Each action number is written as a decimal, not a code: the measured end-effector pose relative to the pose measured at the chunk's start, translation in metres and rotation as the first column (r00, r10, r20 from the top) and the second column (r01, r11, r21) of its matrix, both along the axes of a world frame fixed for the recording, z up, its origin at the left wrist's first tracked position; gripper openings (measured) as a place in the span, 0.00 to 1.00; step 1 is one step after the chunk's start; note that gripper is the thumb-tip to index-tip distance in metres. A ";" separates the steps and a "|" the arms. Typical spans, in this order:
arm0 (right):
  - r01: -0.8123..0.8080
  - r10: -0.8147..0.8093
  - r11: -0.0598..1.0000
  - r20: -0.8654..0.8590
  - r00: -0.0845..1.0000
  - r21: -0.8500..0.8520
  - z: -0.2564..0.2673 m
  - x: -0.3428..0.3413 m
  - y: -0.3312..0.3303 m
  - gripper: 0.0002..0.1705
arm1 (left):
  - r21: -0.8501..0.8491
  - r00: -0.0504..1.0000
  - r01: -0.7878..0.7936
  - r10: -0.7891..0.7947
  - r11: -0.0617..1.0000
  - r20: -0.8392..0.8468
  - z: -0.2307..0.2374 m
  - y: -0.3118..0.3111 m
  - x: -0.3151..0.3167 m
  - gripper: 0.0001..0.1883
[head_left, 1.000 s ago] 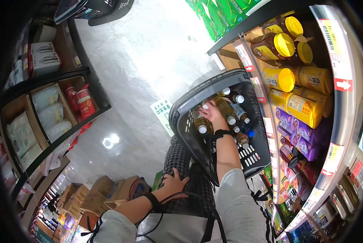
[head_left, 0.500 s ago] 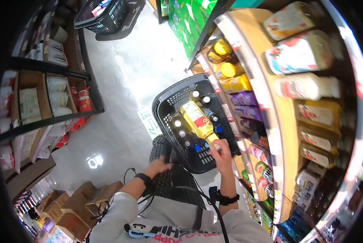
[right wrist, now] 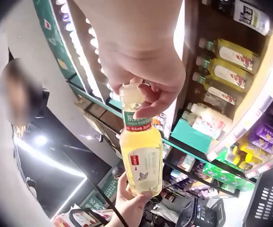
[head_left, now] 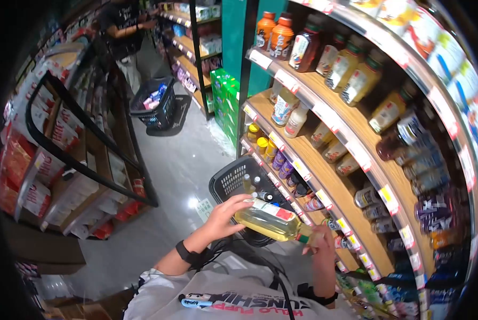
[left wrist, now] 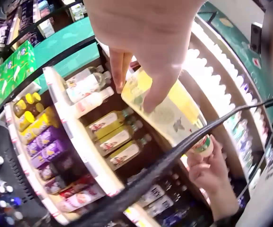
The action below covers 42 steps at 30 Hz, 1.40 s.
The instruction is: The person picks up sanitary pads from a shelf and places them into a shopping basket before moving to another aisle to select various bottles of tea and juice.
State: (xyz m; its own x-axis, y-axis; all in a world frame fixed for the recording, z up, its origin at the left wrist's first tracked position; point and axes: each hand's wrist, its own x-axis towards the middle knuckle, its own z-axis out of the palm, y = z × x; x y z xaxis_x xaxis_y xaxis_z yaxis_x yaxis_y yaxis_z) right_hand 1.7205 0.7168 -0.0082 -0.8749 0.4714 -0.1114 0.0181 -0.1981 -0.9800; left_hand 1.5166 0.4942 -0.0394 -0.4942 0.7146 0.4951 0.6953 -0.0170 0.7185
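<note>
While both hands are clamped on one clear plastic bottle of pale yellow drink, it lies tilted before the person's printed shirt, cap end toward the right. The left hand grips the base end; the right hand pinches the neck by the cap. Two black wristbands show, one per arm.

Beyond the drink bottle, one black shopping basket sits beside the shelving, holding several capped bottles; they are too overlapped for a sure count. Near it, three yellow-capped jars show on a low shelf, and one tier higher three bottles of yellow liquid lie on their sides. Two orange-capped bottles stand at the far end of a higher shelf.

Farther off are green cartons, one second basket with packets inside, and one other person in a dark T-shirt.
</note>
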 end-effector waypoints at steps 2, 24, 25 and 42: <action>0.092 -0.049 0.975 -0.206 0.977 0.203 -0.002 0.012 0.003 0.26 | -0.052 0.996 0.087 -0.086 0.995 0.019 0.035 -0.003 0.016 0.33; -0.036 0.014 0.996 -0.243 0.970 -0.085 0.090 -0.015 0.016 0.33 | -0.026 0.725 0.215 -0.141 0.976 0.674 0.125 0.037 0.077 0.22; -0.035 0.014 0.993 -0.178 0.984 -0.114 0.073 -0.016 0.020 0.31 | -0.107 0.698 0.256 -0.107 0.961 0.708 0.112 0.039 0.072 0.22; -0.094 0.104 0.903 0.000 0.995 -0.420 -0.031 0.003 0.008 0.32 | -0.200 0.608 0.362 -0.068 0.910 0.791 0.013 0.041 0.055 0.30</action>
